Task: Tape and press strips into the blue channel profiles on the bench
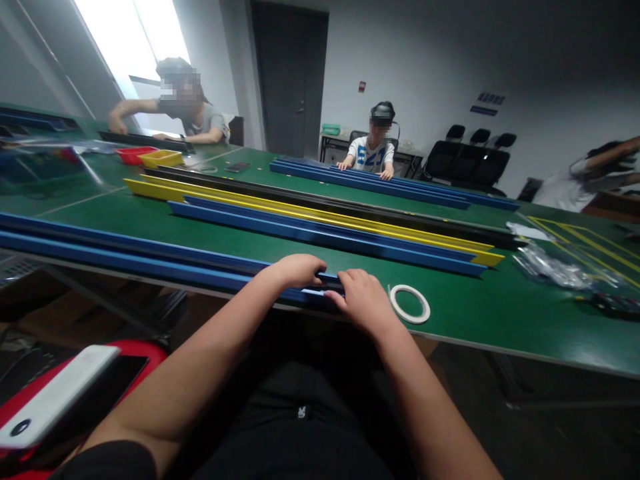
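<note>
A long blue channel-shaped strip (200, 267) lies along the table's near edge, running off to the left. My left hand (300, 270) is closed over the strip near its right end, fingers curled and fingertips partly hidden. Just to the right, my right hand (364, 300) grips the same end, thumb on the near side and fingers over the top. A small whitish patch shows on the strip between the hands; whether it is tape or glare I cannot tell. Beside my right hand, a roll of narrow white tape (411, 319) lies flat.
Across the green table (470, 313) lie more blue strips (320, 230), a yellow strip (493, 258) and black strips (350, 208). Clear plastic wrapping (555, 267) sits at right. Two people (373, 150) work opposite. A phone and white device (60, 393) rest on a red seat below left.
</note>
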A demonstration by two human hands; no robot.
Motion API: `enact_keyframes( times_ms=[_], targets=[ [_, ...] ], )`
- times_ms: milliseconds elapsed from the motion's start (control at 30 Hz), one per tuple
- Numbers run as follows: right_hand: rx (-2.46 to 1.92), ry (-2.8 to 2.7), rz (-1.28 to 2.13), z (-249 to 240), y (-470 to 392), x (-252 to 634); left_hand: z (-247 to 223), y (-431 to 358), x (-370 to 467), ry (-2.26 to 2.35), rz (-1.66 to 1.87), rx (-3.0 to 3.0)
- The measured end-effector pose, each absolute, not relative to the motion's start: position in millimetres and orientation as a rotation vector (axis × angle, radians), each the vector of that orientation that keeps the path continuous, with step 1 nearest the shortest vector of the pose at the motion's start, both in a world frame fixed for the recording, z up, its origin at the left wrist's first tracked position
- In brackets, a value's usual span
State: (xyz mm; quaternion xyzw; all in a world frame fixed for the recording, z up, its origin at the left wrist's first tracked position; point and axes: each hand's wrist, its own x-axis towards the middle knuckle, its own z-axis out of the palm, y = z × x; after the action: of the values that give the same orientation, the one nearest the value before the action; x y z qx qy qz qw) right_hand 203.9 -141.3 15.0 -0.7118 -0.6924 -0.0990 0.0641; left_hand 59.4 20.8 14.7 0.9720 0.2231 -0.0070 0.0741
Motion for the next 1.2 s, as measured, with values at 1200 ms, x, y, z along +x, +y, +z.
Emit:
enact_keyframes(
  times_ms=[1200],
  targets=[
    [-2.175,-2.347,0.262,41.0,-82.1,232.4,20.9,-71.0,38.5,0.691,0.687,2.134]
  ],
)
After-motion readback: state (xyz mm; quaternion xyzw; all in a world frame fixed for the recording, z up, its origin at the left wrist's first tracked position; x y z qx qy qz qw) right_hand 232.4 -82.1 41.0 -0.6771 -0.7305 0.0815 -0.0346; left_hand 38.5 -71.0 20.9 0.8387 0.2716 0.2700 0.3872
